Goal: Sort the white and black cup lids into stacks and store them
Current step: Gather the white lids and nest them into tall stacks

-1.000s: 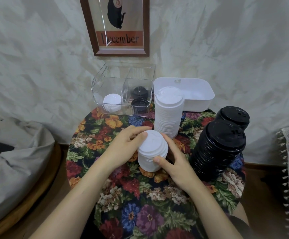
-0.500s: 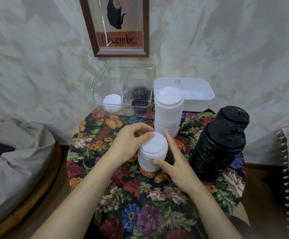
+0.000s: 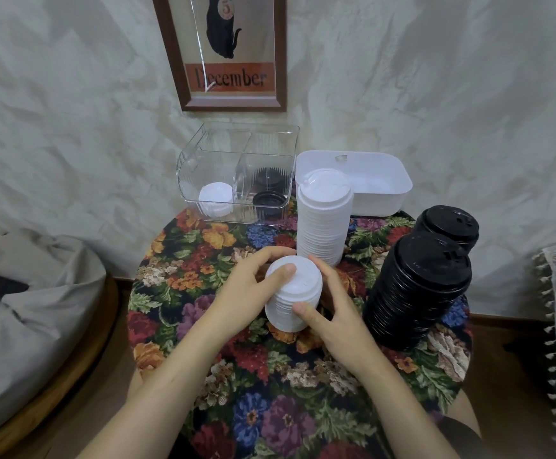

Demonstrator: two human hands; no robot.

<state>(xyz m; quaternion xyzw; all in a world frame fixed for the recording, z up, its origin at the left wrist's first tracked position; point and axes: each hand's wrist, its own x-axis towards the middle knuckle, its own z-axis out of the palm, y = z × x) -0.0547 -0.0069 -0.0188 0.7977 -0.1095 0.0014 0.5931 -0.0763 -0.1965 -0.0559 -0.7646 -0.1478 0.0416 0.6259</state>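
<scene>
Pale crumpled wall (image 3: 435, 94) behind; round counter (image 3: 270, 409) under floral cloth; near black lid stack (image 3: 415, 293) at right, far black lid stack (image 3: 449, 226) just behind it; clear divided bin (image 3: 236, 140) at back, white lids (image 3: 215, 198) in left compartment, black lids (image 3: 270, 198) in right; white tub (image 3: 379, 197) beside bin; tall white lid stack (image 3: 324, 220) in front of tub; short white lid stack (image 3: 291, 299) at centre, tilted, grasped by 2 hands: left hand (image 3: 246, 293) thumb on top, right hand (image 3: 339, 313) thumb on its side.
</scene>
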